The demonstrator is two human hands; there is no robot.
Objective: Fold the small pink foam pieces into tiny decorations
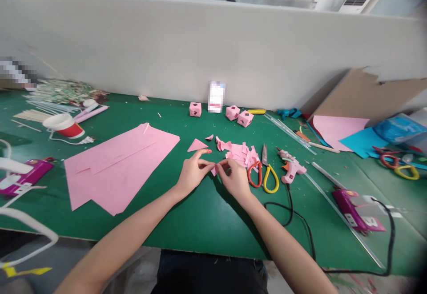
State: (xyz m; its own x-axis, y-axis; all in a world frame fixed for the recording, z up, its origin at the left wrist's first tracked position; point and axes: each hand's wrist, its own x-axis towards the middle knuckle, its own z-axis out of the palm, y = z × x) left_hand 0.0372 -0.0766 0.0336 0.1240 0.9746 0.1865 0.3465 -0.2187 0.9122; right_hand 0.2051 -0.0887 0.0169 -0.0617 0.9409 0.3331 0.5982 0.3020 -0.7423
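Note:
Between the fingertips of both hands is a small pink paper piece (214, 171), mostly hidden by the fingers. My left hand (193, 169) pinches it from the left, and my right hand (233, 178) pinches it from the right. Just beyond them lie a pink paper triangle (197, 145), a few curled pink pieces (223, 145) and a heap of pink paper strips (240, 154). Scissors (264, 156) with one red and one yellow handle rest right of my right hand. A pink glue gun (292, 167) lies on its side beyond them.
Large pink sheets (123, 165) cover the table's left part. Pink paper cubes (195, 109) stand near the grey partition (150, 54). A black cord (310, 236) runs off the glue gun towards a purple power strip (353, 209). A paper cup (65, 126) stands at left.

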